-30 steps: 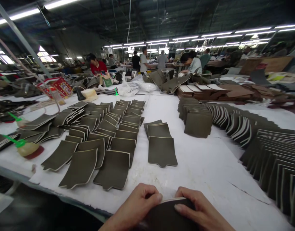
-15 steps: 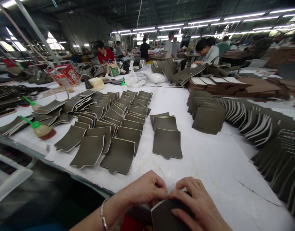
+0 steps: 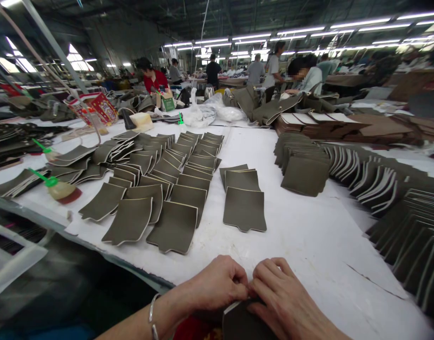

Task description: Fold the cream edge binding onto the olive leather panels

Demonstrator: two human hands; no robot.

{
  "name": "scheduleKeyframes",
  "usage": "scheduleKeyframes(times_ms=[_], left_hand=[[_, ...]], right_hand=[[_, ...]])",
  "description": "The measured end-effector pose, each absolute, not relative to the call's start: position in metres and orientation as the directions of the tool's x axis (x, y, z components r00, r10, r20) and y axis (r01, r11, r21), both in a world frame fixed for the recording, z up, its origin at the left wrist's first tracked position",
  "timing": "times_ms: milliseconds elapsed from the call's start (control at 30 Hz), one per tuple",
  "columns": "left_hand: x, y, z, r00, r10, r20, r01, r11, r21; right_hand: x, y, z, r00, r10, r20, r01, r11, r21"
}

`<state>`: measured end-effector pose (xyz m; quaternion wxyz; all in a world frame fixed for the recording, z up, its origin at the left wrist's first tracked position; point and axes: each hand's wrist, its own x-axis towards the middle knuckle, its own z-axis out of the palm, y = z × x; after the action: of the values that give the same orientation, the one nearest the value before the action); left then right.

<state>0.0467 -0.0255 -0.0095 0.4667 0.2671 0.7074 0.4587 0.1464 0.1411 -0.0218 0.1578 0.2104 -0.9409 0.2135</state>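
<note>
A dark olive leather panel [image 3: 247, 321] with a pale cut edge is at the bottom of the view, at the table's near edge. My right hand [image 3: 279, 295] is closed over its upper part, thumb on the face and fingers bent over the top. My left hand [image 3: 222, 283] pinches at the panel's top edge, its fingertips meeting those of the right; what lies between them is hidden. Just beyond my hands, a few similar panels [image 3: 244, 210] overlap on the white table covering [image 3: 302, 245].
Rows of overlapping olive panels [image 3: 172, 226] spread to the left. More panels [image 3: 305, 174] stand fanned on the right. Glue bottles [image 3: 63, 190] with green nozzles sit near the left edge. Brown stacked pieces [image 3: 319, 126] and a person in red [image 3: 155, 81] are farther back.
The fingers of my right hand have drawn in closer to my left fingertips and bent more over the panel's top edge. A person in the background has moved right.
</note>
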Motion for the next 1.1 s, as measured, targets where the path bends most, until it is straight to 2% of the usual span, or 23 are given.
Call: scheduleKeyframes(times_ms=[200, 467, 700, 833, 900, 1000, 1100], left_hand=[[0.044, -0.027, -0.007, -0.413, 0.81, -0.415, -0.003, 0.455, 0.891], [0.056, -0.019, -0.003, -0.454, 0.804, -0.384, 0.217, 0.518, 0.828], [0.024, -0.012, 0.035, -0.479, 0.812, -0.333, 0.377, 0.532, 0.758], [0.009, -0.015, 0.047, -0.358, 0.855, -0.375, 0.348, 0.495, 0.796], [0.016, -0.019, 0.037, -0.284, 0.878, -0.385, 0.303, 0.463, 0.833], [0.034, -0.033, 0.012, -0.179, 0.894, -0.411, 0.17, 0.44, 0.882], [0.049, -0.053, -0.001, -0.175, 0.879, -0.445, 0.007, 0.453, 0.892]], right_hand=[[0.148, 0.15, -0.003, -0.902, -0.381, 0.204, -0.432, 0.783, -0.447], [0.143, 0.146, 0.011, -0.911, -0.41, -0.048, -0.344, 0.819, -0.46], [0.146, 0.139, 0.059, -0.892, -0.443, 0.09, -0.435, 0.786, -0.439], [0.148, 0.138, 0.092, -0.865, -0.482, 0.138, -0.482, 0.722, -0.497], [0.151, 0.138, 0.084, -0.871, -0.472, 0.138, -0.465, 0.701, -0.541], [0.165, 0.135, 0.039, -0.894, -0.42, 0.156, -0.42, 0.668, -0.613], [0.185, 0.129, -0.01, -0.917, -0.359, 0.172, -0.369, 0.605, -0.706]])
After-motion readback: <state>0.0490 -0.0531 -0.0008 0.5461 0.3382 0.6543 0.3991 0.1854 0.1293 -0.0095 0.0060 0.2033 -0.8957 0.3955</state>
